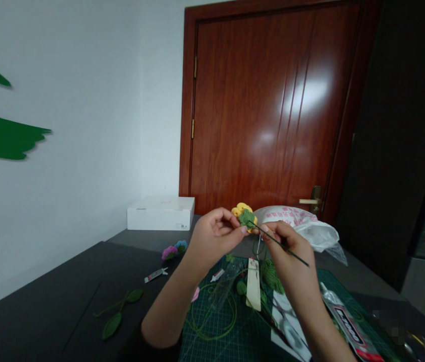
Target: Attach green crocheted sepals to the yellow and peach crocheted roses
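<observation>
The person's left forearm (167, 306) and right forearm (323, 309) are reaching in over a dark tabletop (27, 322) and a green gridded mat (212, 344). A large glue tube (350, 322) is lying at right; a leafy green sprig (111, 325) is resting at left. A small tube (155, 274) is lying on the tabletop, another tube (218, 275) on the mat, near green yarn (271, 276). Above the mat, the left hand (214, 234) is pinching a yellow flower (242, 207) between thumb and finger. The right hand (287, 246) is clamping its right edge, a dark stem (291, 253) crossing in front; I cannot tell whether those fingers are also gripping the stem. Farther off, a white box (159, 213) is standing with its contents hidden, and a printed plastic bag (285, 215) is slumping, its contents unclear. Behind, a reddish wooden door (242, 110) is standing shut beside a pale wall (95, 100).
</observation>
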A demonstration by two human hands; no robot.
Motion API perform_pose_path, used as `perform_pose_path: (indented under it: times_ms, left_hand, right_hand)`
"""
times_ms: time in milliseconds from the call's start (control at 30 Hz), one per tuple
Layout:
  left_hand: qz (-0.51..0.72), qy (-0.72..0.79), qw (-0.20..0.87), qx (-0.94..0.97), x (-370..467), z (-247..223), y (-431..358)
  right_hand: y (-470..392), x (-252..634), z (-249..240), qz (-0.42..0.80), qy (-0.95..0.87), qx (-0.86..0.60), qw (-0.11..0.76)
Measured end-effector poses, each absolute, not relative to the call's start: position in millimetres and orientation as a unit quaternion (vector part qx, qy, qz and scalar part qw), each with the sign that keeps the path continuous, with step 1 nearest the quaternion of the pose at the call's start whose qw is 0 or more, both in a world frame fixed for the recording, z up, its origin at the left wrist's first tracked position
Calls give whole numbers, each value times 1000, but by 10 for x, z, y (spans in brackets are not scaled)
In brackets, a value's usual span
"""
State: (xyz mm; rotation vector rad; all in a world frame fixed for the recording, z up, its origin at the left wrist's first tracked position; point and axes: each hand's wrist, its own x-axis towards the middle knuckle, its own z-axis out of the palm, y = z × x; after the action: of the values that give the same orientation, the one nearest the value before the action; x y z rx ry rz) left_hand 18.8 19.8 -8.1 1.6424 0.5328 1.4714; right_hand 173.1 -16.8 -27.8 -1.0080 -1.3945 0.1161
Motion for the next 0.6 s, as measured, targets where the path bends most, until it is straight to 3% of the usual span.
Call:
perform_pose_path:
  times_ms: [433,600]
  left_hand:
    - [610,246,321,681,255,-119,179]
    - [574,229,416,668,206,-111,211]
  right_hand:
    - [-156,1737,-316,39,-616,-455,642]
    - [-168,1772,-273,27,-627,-454,633]
